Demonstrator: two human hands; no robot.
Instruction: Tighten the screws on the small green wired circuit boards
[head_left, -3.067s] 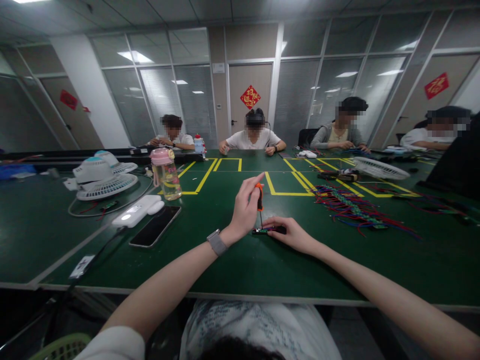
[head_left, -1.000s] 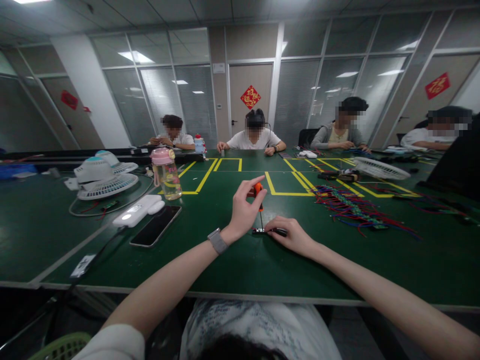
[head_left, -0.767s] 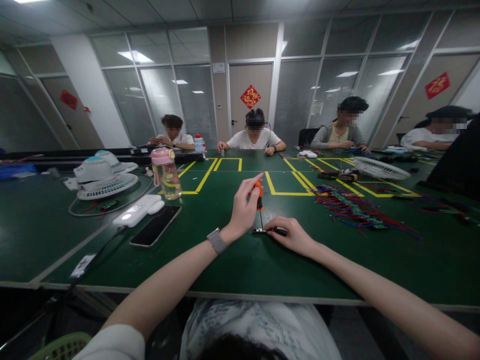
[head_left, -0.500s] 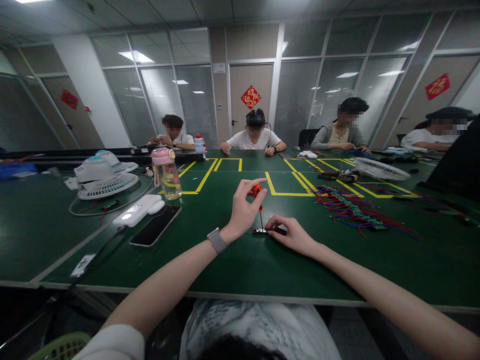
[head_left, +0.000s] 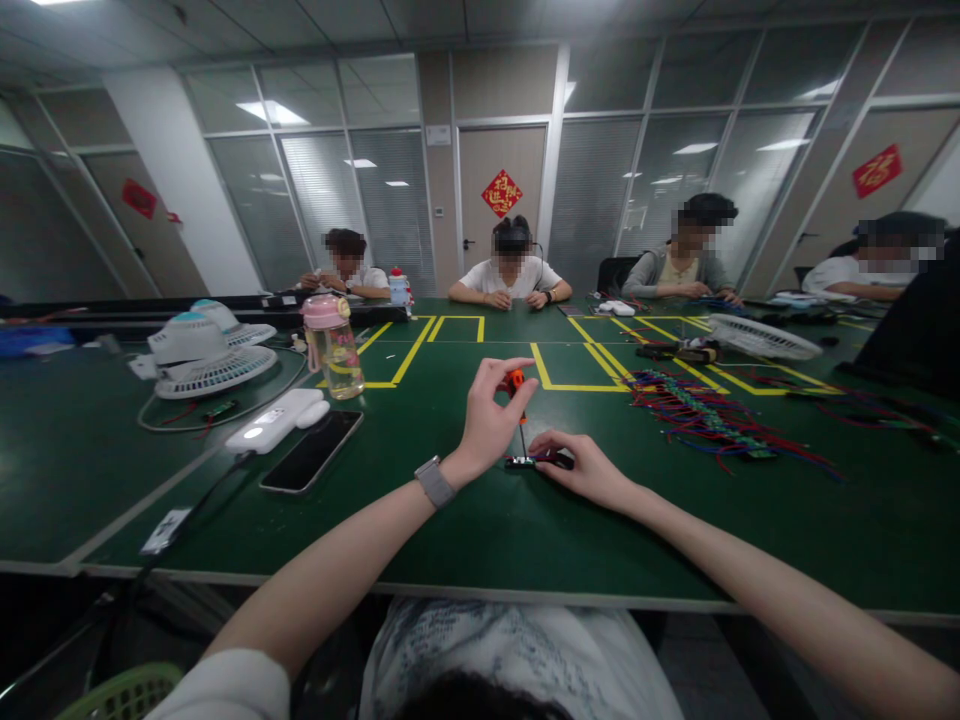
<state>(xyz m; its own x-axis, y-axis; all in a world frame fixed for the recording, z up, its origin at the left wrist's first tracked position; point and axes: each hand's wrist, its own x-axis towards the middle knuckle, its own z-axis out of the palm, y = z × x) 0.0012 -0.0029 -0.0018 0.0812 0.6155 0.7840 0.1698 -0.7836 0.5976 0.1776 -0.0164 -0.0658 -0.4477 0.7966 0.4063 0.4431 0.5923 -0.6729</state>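
Observation:
My left hand (head_left: 486,412), with a grey-banded watch on its wrist, is closed round the orange-and-black handle of a screwdriver (head_left: 517,379). The screwdriver stands nearly upright, its thin shaft pointing down to a small dark part (head_left: 517,463) with light spots along its top. That part lies flat on the green table (head_left: 450,540); its exact kind is too small to make out. From the right, my right hand (head_left: 589,472) rests on the table, thumb and fingers closed on the part's dark right end. My fingers hide some of that end.
Circuit boards with red and blue wires (head_left: 712,415) lie in a row to the right. On the left are a phone (head_left: 313,452), a white power strip (head_left: 276,420), a pink-lidded bottle (head_left: 334,350) and white fans (head_left: 206,360). Several people sit across the table.
My hands, the screwdriver and the dark part stay almost where they were. Across the table, the person in the middle has brought their hands closer together.

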